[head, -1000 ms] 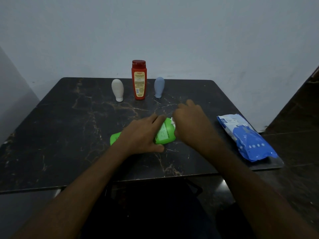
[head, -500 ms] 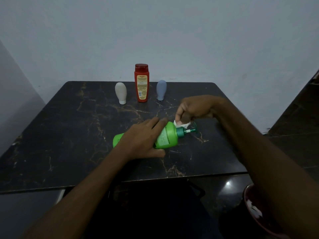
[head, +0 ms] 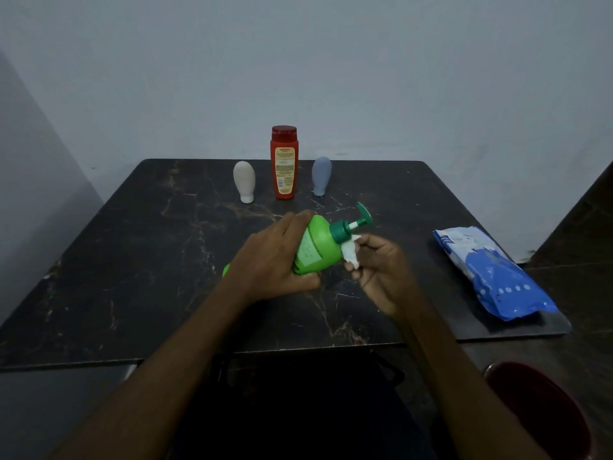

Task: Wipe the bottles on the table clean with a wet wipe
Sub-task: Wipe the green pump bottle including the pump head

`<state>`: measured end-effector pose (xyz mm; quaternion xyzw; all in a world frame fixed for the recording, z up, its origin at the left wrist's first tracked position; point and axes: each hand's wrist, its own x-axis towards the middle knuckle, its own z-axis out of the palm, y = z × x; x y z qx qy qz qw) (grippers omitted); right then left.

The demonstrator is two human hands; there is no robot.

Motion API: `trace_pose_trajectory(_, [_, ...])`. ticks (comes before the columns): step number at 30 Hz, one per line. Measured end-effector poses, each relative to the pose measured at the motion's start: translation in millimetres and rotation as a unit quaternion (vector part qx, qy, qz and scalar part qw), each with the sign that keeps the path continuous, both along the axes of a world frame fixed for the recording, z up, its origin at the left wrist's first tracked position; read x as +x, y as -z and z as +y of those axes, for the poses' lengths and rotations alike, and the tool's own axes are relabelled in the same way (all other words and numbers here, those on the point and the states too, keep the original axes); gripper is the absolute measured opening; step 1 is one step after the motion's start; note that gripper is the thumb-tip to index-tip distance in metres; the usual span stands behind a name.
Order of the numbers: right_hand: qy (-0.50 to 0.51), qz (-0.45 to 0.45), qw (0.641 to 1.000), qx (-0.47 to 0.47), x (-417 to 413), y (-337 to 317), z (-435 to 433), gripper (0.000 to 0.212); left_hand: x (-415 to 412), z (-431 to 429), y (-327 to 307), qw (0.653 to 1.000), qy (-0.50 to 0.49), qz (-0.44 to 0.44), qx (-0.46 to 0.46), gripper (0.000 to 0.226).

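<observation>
Green bottle (head: 319, 250) hides partly behind gripping left hand (head: 273, 262); right hand (head: 381, 273) pinches wipe (head: 351, 254).

surface: black marble-look top (head: 132, 260) with pale, goldish veins all over it and rounded far corners
back row: three bottles stood in a line near the far edge, close together but not touching
cream bottle (head: 244, 181): left end of the row, sat upright on its white cap
red bottle (head: 284, 164): middle, tallest of the lot, upright, label facing the camera
grey-blue bottle (head: 321, 175): right end, upright on its narrow end
wipe pack (head: 491, 273): blue and white, lay flat along the right edge, toward the near corner
</observation>
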<state>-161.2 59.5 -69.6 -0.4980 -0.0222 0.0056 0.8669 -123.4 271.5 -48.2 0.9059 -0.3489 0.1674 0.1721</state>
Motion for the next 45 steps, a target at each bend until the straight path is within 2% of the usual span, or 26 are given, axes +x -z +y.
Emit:
trace_pose_trajectory(2, [0.025,0.031,0.999,0.022,-1,-5,-1,0.014,-1,-3,1,1.0,-0.002,-0.005,0.025,0.1])
trace_pose_trajectory(4, [0.05,0.051,0.997,0.003,-1,-11,3,0.018,-1,-5,2,0.999,-0.004,-0.01,0.038,0.101])
trace_pose_trajectory(7, [0.083,0.048,0.995,-0.021,-12,-16,18,0.022,2,-3,2,1.0,-0.018,-0.013,0.01,0.099])
trace_pose_trajectory(12, [0.148,0.078,0.986,0.025,-28,-23,26,0.014,2,-5,5,0.998,-0.038,-0.045,0.024,0.097])
trace_pose_trajectory(16, [0.156,0.119,0.979,0.05,-29,-26,27,0.014,4,-11,8,0.994,-0.044,-0.089,0.052,0.095])
trace_pose_trajectory(23, [0.136,0.063,0.988,-0.024,-47,-33,24,0.015,4,0,6,0.991,-0.062,-0.109,-0.043,0.084])
trace_pose_trajectory(26, [0.166,0.097,0.98,0.039,-46,-39,5,0.014,-2,5,11,0.984,-0.066,-0.099,-0.135,0.078])
trace_pose_trajectory(29, [0.175,0.048,0.98,0.077,-43,-57,-8,0.017,-5,5,20,0.974,-0.081,-0.094,-0.189,0.072])
trace_pose_trajectory(31, [0.163,-0.007,0.986,0.042,-43,-71,-7,0.029,-6,1,26,0.975,-0.085,-0.12,-0.168,0.069])
trace_pose_trajectory(33, [0.175,-0.051,0.981,-0.06,-45,-79,-2,0.034,-5,-2,31,0.972,-0.083,-0.14,-0.168,0.067])
trace_pose_trajectory(36, [0.236,-0.12,0.932,-0.247,-53,-81,8,0.028,-4,-4,32,0.964,-0.098,-0.138,-0.207,0.067])
trace_pose_trajectory(39, [0.274,-0.153,0.9,-0.301,-60,-72,20,0.024,-2,-7,34,0.959,-0.11,-0.144,-0.216,0.066])
trace_pose_trajectory(43, [0.344,-0.211,0.816,-0.414,-72,-54,47,0.015,2,-10,38,0.958,-0.118,-0.132,-0.227,0.068])
trace_pose_trajectory(45, [0.339,-0.257,0.797,-0.428,-80,-48,58,0.017,3,-10,39,0.958,-0.123,-0.124,-0.227,0.067])
